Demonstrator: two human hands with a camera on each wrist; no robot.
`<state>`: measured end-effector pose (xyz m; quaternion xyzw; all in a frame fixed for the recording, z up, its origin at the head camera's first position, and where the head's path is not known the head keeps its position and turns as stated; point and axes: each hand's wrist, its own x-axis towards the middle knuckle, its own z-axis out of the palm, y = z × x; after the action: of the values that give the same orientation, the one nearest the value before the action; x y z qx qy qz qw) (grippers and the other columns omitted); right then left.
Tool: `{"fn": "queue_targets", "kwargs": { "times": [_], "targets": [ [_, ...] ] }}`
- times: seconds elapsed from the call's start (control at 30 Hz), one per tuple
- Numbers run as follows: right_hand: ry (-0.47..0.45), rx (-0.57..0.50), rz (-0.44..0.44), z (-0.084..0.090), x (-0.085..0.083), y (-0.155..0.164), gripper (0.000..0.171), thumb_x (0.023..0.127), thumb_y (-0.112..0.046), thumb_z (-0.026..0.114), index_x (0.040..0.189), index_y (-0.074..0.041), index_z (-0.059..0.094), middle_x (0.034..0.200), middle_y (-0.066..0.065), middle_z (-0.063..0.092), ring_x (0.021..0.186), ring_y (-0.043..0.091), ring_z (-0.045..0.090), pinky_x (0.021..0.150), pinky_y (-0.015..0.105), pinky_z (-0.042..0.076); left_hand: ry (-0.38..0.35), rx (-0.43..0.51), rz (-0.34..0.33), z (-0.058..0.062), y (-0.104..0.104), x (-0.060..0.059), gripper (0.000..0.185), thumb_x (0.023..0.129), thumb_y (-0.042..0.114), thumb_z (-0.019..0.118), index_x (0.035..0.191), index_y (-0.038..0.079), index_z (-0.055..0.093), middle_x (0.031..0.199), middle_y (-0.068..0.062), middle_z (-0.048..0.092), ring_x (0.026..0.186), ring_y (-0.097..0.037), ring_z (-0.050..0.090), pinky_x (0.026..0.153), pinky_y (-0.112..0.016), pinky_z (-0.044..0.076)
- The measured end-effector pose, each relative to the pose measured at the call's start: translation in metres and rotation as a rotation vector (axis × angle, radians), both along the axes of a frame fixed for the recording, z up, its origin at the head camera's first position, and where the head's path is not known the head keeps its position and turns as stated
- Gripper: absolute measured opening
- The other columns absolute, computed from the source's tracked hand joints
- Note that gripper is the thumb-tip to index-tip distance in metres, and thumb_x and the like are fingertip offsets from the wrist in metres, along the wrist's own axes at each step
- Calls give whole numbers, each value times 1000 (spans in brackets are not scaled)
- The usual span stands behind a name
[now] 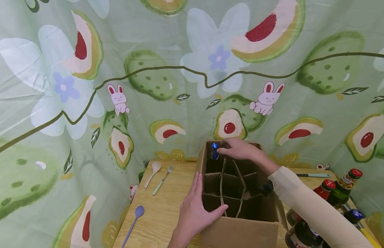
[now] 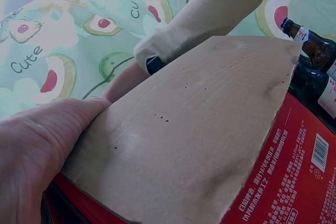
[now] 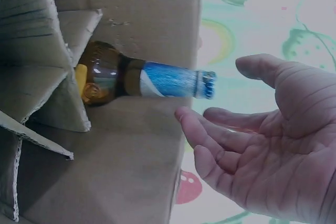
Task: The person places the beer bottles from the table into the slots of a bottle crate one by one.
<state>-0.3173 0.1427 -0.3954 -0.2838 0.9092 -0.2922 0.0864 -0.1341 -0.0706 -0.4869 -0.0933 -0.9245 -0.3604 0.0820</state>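
Note:
A brown cardboard box (image 1: 240, 230) with cardboard dividers (image 1: 221, 182) stands in front of me. In its far left compartment is an upright brown glass bottle (image 3: 102, 72) with a blue neck label and blue cap. My right hand (image 1: 240, 150) reaches over the far part of the box; in the right wrist view its loosely bent fingers and thumb are spread apart beside the cap, holding nothing. My left hand (image 1: 195, 210) rests at the near left corner, straight fingers along the outer left side, thumb across the rim. A raised flap (image 2: 194, 129) fills much of the left wrist view.
Several bottles, among them a red-capped one (image 1: 347, 184) and a blue-capped one (image 1: 353, 216), stand right of the box. A pale spoon (image 1: 155, 167), a fork (image 1: 162, 181) and a blue spoon (image 1: 136, 215) lie on the wooden table (image 1: 176, 196) to the left. Patterned cloth (image 1: 167, 113) hangs behind.

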Motion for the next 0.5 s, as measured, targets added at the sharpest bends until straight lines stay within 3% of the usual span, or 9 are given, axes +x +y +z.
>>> {"fn": "queue_targets", "kwargs": {
  "times": [0.23, 0.5],
  "targets": [
    [16, -92, -96, 12, 21, 21, 60, 104, -36, 64, 146, 6, 53, 134, 26, 66, 123, 39, 65, 103, 57, 50, -18, 4, -6, 0, 1, 0, 124, 78, 85, 67, 169, 19, 15, 175, -3, 17, 146, -37, 46, 101, -65, 48],
    [67, -275, -110, 25, 44, 49, 54, 105, -29, 64, 147, 4, 53, 141, 23, 63, 129, 38, 61, 106, 58, 48, -37, 29, -4, -1, 1, 1, 123, 78, 85, 67, 170, 21, 15, 175, 3, 14, 147, -37, 44, 104, -67, 46]
  ]
}}
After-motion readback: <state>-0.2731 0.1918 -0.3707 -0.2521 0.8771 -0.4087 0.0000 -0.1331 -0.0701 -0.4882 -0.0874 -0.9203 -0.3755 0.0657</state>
